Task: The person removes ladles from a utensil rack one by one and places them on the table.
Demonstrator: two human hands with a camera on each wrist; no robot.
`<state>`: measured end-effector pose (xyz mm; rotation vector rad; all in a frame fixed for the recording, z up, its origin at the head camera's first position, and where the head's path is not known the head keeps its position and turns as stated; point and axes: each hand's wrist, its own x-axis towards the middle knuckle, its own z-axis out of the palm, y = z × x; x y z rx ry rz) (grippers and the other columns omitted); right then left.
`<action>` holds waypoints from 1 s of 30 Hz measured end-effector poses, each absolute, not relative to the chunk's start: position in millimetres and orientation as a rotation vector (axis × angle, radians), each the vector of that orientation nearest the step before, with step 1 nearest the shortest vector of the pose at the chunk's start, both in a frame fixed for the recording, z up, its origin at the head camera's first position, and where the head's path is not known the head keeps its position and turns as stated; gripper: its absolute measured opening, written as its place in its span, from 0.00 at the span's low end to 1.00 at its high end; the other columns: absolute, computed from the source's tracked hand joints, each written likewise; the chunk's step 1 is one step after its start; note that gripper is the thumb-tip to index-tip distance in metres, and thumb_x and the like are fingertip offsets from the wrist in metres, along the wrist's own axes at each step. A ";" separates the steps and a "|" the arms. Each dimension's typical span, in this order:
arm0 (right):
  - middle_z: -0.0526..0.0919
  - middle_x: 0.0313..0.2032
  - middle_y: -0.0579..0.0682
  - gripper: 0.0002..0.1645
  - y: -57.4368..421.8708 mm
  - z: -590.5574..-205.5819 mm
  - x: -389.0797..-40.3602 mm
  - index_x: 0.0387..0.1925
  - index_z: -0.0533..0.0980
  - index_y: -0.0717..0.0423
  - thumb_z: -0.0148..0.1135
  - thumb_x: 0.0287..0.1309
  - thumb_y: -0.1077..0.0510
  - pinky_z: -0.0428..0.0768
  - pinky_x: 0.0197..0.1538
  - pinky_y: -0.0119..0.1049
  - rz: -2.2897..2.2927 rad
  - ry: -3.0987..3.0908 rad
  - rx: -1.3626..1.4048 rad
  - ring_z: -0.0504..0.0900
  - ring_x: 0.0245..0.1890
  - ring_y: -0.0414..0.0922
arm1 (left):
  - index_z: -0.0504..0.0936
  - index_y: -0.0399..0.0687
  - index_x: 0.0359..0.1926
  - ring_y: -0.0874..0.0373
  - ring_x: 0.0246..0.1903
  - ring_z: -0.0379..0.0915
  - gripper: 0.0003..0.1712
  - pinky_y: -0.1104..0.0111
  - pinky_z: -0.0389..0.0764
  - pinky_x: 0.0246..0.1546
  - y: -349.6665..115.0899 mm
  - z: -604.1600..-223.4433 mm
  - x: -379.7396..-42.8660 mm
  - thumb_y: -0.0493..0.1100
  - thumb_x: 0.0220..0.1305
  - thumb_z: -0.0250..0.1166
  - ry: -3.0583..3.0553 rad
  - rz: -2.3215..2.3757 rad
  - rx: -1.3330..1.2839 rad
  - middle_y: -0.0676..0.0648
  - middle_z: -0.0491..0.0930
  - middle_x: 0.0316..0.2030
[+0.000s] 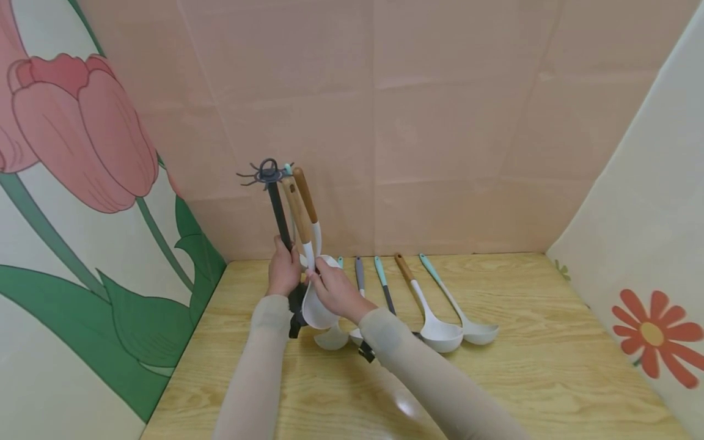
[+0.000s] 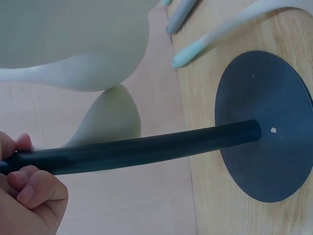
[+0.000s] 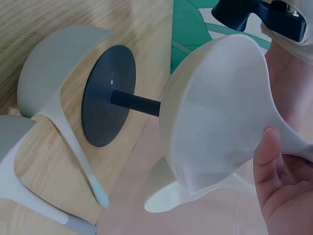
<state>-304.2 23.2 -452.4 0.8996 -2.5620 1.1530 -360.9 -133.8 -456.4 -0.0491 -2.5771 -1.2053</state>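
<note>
At the back, a big soft-pink wall with fold lines. On the left, a white wall with huge pink tulips. Below, a wide yellow-brown wooden table. On the right, a white side wall with a red flower. From the front, two pale cream sleeves.

On the table's left part, near the pink wall, a tall black stand: thin round pole, flat round foot on the wood, ring of little hooks on top.

Beside the pole, up off the table, bowl down, a big white ladle with a light wooden handle. Hard to tell if hung on a hook or not. Close by, also up high, a white ladle with a brown wooden handle.

In a row on the table, handles toward the pink wall: another brown-handled white ladle, a pale ladle with a teal handle, a teal-and-black handle partly hidden by a sleeve, a grey handle, and a pale round bowl.

Smaller, near each other, two bare hands: left hand wrapped around the black pole, right hand pinching the light-handled ladle's white neck.
</note>
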 end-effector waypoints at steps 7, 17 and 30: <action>0.83 0.39 0.47 0.10 24.8 -451.7 -304.6 0.49 0.66 0.54 0.41 0.79 0.53 0.79 0.50 0.43 1.187 -2.544 0.917 0.83 0.42 0.44 | 0.59 0.41 0.60 0.45 0.28 0.73 0.17 0.56 0.74 0.31 -133.9 -457.3 -361.8 0.46 0.79 0.44 -2.584 -1.206 -0.050 0.39 0.74 0.32; 0.83 0.38 0.47 0.10 25.5 -449.8 -302.2 0.47 0.67 0.55 0.41 0.79 0.54 0.80 0.49 0.43 1.188 -2.532 0.929 0.82 0.41 0.44 | 0.59 0.41 0.60 0.45 0.28 0.73 0.17 0.57 0.74 0.30 -134.0 -458.9 -362.3 0.46 0.79 0.45 -2.578 -1.220 -0.057 0.39 0.75 0.33; 0.84 0.40 0.55 0.11 27.4 -451.4 -303.3 0.48 0.66 0.56 0.40 0.79 0.54 0.79 0.49 0.45 1.198 -2.512 0.950 0.82 0.42 0.46 | 0.59 0.42 0.60 0.45 0.29 0.74 0.17 0.56 0.74 0.31 -133.9 -458.1 -362.8 0.46 0.79 0.44 -2.587 -1.222 -0.048 0.39 0.75 0.33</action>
